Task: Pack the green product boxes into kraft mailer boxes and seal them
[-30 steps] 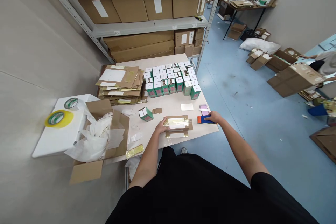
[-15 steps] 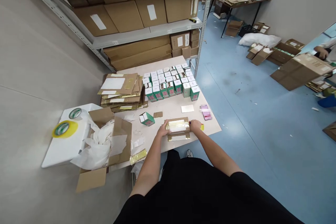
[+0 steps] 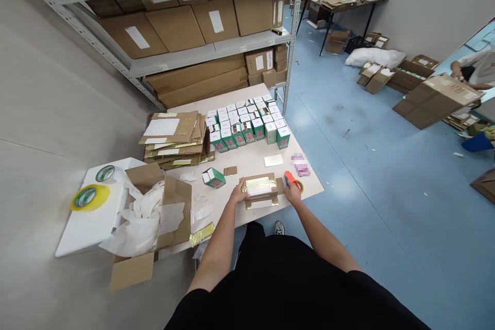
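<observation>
A small cardboard box with clear tape and a white label on top lies near the table's front edge. My left hand grips its left end, thumb on the upper side. At the box's right end a cardboard flap sticks out. My right hand is closed around an orange tape dispenser with a yellowish tape roll, just right of that flap. A green and white carton stands left of the box, by a small brown cardboard piece. A white card lies behind the box.
Several green-white cartons stand in rows at the table's back. Flattened cardboard is stacked left, near an open box of white paper and tape rolls. A shelf rises behind. Another person's hand touches a large box.
My right hand has moved slightly right, away from the box's end, and the orange tape dispenser now shows in it. My left hand stays on the box. The view has shifted slightly.
</observation>
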`<state>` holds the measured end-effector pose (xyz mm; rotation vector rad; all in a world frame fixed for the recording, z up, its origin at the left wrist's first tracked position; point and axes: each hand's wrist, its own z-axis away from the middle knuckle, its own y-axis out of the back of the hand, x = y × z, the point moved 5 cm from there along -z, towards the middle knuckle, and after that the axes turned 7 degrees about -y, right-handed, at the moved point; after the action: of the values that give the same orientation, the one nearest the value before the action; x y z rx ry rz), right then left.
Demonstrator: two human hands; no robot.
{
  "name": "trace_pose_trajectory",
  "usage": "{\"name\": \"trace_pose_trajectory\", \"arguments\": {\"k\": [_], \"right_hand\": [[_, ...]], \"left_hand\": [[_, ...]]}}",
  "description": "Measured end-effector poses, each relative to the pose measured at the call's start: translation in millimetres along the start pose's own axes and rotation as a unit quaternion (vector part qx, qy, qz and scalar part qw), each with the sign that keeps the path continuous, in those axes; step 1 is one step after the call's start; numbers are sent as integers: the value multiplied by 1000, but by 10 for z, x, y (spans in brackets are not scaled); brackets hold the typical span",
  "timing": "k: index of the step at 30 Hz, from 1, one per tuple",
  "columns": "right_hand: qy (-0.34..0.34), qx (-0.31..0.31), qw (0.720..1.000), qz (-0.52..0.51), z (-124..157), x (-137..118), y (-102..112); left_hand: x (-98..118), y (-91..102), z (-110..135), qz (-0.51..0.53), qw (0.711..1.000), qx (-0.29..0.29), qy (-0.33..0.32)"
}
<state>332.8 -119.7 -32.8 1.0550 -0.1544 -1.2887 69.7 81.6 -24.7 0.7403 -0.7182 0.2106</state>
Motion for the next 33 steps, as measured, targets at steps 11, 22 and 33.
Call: {"name": "trace_pose_trajectory", "arguments": {"k": [11,22,33], "right_hand": [[-15,-80,997,11,-16,-774,-244],[-3,-130,991,6,-172,-730,-70],[6,-68,990,-122,122,-1042,-49]], "left_hand": [[16,-184,37,24,997,59,49],[-138,-231,-103,86,991,92,53],[-149,306,135,109,970,205,70]]}}
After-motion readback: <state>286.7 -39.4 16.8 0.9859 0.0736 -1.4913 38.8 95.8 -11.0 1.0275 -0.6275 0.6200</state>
